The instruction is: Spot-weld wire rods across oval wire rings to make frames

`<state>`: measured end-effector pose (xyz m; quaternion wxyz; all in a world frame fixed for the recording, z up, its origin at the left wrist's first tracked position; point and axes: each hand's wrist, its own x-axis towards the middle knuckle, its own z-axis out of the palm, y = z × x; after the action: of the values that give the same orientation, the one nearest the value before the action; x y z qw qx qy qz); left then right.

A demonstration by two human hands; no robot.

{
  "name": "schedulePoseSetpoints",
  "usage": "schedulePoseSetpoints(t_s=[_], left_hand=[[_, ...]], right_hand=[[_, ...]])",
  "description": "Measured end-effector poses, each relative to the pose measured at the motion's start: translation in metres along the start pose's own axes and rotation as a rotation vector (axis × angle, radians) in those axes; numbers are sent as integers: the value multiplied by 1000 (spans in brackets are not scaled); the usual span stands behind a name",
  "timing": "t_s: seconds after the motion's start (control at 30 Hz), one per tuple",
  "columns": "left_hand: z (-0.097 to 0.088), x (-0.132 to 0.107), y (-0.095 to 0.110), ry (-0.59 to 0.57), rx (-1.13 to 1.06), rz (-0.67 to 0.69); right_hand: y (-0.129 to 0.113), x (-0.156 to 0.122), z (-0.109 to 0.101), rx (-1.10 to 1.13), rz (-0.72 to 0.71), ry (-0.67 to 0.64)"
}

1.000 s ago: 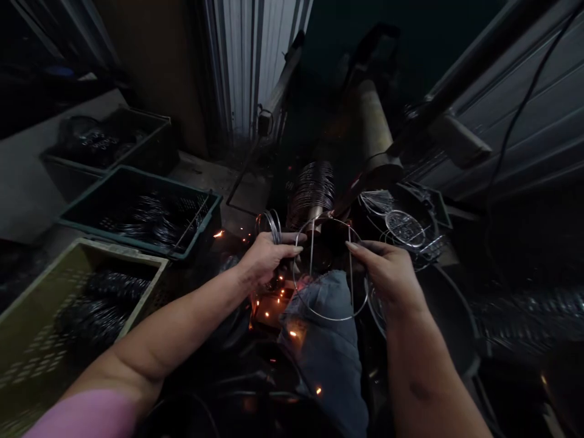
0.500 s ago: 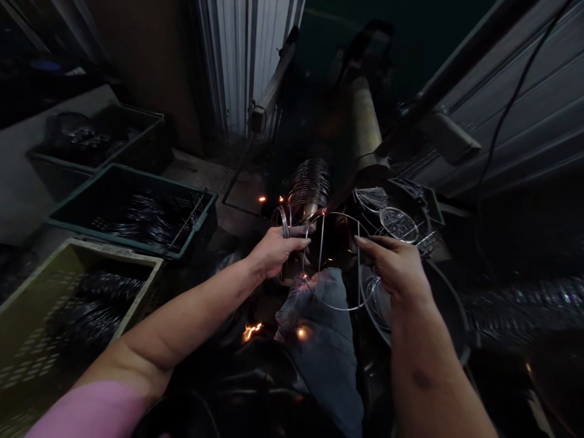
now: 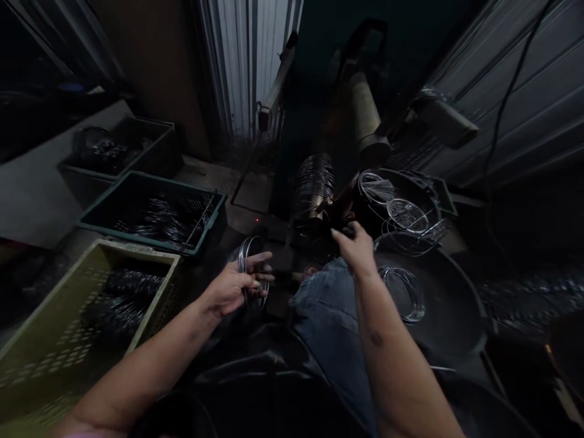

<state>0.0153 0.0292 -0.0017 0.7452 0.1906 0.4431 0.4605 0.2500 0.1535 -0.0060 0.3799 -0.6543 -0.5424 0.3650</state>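
Note:
My left hand (image 3: 235,283) holds several thin metal wire rings (image 3: 245,258), which hang round its fingers; its fingertips stretch out to the right. Over the denim-covered knee (image 3: 331,292) is my right hand (image 3: 358,246), thumb and fingers apart, with no wire visible in it. Its fingers are partly in shadow. Just beyond it stands a dark machine part with a brassy cylinder (image 3: 316,207). A stack of wire rings (image 3: 316,173) sits around that cylinder.
On the left are a yellow crate (image 3: 103,246), a green crate (image 3: 137,176) and a grey bin (image 3: 164,131), each holding metal pieces. At right, a round tub (image 3: 456,304) holds a wire coil (image 3: 404,295). Behind it, another container holds wire rings (image 3: 408,216). A thick metal cylinder (image 3: 365,106) projects above.
The barred wire ring between my hands is gone from them, and the sparks have died down to one small red dot. My left hand has moved left and down, my right hand slightly left.

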Motion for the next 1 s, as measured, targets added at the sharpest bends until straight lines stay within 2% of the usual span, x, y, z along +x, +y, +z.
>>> schedulePoseSetpoints(t_s=[0.13, 0.23, 0.43, 0.57, 0.63, 0.7, 0.8, 0.93, 1.0], left_hand=[[1, -6, -3, -125, -29, -35], [0, -7, -4, -218, -41, -43], [-4, -14, -8, -333, -55, -18], [-3, -18, -6, -290, -34, -27], [-2, -16, -4, -187, -15, -35], [-1, -10, -6, -63, 27, -27], [3, 4, -23, 57, 125, -35], [4, 25, -62, 98, 262, -140], [2, 36, -79, 78, 307, -191]], right_hand=[[28, -46, 34, -44, -32, -280], [39, -65, 51, -38, -50, -462], [36, -64, 59, -22, -137, -489], [33, -69, 62, 7, -183, -526], [33, -70, 55, 10, -185, -454], [34, -70, 39, 4, -168, -327], [41, -73, 9, -3, -141, -191], [66, -74, -31, -5, -137, -161], [87, -66, -52, -12, -106, -77]])
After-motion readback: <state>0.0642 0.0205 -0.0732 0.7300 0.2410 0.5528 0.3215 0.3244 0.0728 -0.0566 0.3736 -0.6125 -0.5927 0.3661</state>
